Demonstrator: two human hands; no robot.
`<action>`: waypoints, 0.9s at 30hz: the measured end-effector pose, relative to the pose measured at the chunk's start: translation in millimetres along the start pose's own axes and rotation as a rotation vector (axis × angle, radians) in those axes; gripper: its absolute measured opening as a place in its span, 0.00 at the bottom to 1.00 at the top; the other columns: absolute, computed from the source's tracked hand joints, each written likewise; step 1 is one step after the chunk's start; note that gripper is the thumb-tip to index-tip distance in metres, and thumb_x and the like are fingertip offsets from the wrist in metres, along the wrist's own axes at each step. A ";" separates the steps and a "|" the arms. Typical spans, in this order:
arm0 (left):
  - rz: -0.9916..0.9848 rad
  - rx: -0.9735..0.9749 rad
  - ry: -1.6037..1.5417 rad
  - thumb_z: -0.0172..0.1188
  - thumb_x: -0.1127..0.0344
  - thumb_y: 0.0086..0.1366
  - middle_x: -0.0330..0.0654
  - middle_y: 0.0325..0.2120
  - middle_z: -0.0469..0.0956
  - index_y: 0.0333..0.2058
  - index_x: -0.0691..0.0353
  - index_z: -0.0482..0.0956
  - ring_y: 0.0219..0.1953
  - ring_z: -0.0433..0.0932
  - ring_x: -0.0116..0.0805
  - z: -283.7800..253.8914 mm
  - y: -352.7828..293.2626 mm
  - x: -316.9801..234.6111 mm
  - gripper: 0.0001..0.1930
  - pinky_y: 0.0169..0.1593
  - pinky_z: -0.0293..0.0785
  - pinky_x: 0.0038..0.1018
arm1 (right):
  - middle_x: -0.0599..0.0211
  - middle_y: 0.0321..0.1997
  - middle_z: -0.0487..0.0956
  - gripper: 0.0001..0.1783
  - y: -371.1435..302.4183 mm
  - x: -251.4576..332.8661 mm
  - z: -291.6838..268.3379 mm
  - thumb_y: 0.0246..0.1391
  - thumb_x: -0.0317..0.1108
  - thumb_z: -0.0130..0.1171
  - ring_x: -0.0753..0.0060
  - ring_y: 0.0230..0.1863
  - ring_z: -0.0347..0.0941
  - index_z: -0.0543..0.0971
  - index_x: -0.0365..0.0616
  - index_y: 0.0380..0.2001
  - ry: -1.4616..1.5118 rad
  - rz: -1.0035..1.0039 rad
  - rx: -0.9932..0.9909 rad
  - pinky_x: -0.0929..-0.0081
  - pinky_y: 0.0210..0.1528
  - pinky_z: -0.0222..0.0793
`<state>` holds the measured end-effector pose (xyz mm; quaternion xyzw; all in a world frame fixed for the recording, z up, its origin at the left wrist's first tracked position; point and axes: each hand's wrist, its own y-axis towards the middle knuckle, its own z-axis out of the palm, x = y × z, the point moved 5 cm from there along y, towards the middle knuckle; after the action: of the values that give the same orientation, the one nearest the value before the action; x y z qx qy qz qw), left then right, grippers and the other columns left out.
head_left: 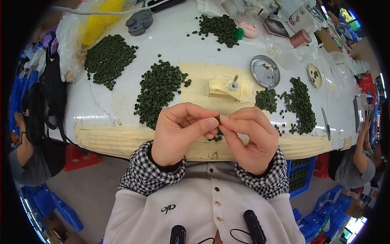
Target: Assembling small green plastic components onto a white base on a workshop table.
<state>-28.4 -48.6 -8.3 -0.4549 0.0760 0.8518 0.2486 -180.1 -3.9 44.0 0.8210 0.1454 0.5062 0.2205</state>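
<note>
Over the table's near edge, my left hand (178, 132) and my right hand (254, 140) meet fingertip to fingertip. Pinched between them is a small dark green disc-like piece (218, 118), mostly hidden by the fingers. Just below the fingertips lie a few more green pieces (217, 137). A pile of the same small round pieces (159, 91) spreads beyond my left hand. Past my right hand are a smaller heap (266, 101) and a longer heap (301, 106). A tape-wrapped block (222, 90) with a short upright pin stands straight ahead.
More green piles lie at the far left (109, 59) and far middle (219, 29). A round metal dish (265, 72), a shallow round lid (314, 76) and a slim metal tool (326, 123) are to the right. Other people sit at both sides.
</note>
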 end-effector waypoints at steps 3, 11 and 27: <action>-0.078 0.019 -0.048 0.62 0.78 0.63 0.46 0.33 0.83 0.40 0.70 0.81 0.32 0.81 0.25 -1.3 -0.7 -0.2 0.07 0.38 0.80 0.21 | 0.63 0.35 0.80 0.17 1.7 -0.3 -0.3 0.42 0.15 0.65 0.67 0.35 0.77 0.84 0.37 0.39 0.019 -0.059 0.038 0.76 0.36 0.74; 0.280 -0.002 0.380 0.63 0.81 0.60 0.45 0.35 0.82 0.42 0.70 0.82 0.37 0.80 0.27 6.6 -6.2 -14.8 0.11 0.40 0.76 0.20 | 0.59 0.40 0.81 0.13 -2.2 -12.8 -2.6 0.50 0.19 0.63 0.69 0.38 0.78 0.83 0.37 0.41 0.209 0.123 0.077 0.77 0.41 0.74; 0.359 -0.042 0.453 0.61 0.83 0.61 0.45 0.37 0.81 0.40 0.72 0.81 0.39 0.80 0.27 7.4 -8.7 -19.1 0.08 0.42 0.77 0.20 | 0.60 0.44 0.81 0.17 -3.1 -10.7 -0.6 0.50 0.20 0.65 0.70 0.39 0.77 0.84 0.41 0.45 0.211 0.144 0.125 0.78 0.39 0.74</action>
<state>-20.8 -45.2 12.3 -0.6177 0.1912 0.7604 0.0610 -185.5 -6.0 34.4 0.7837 0.1395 0.5942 0.1156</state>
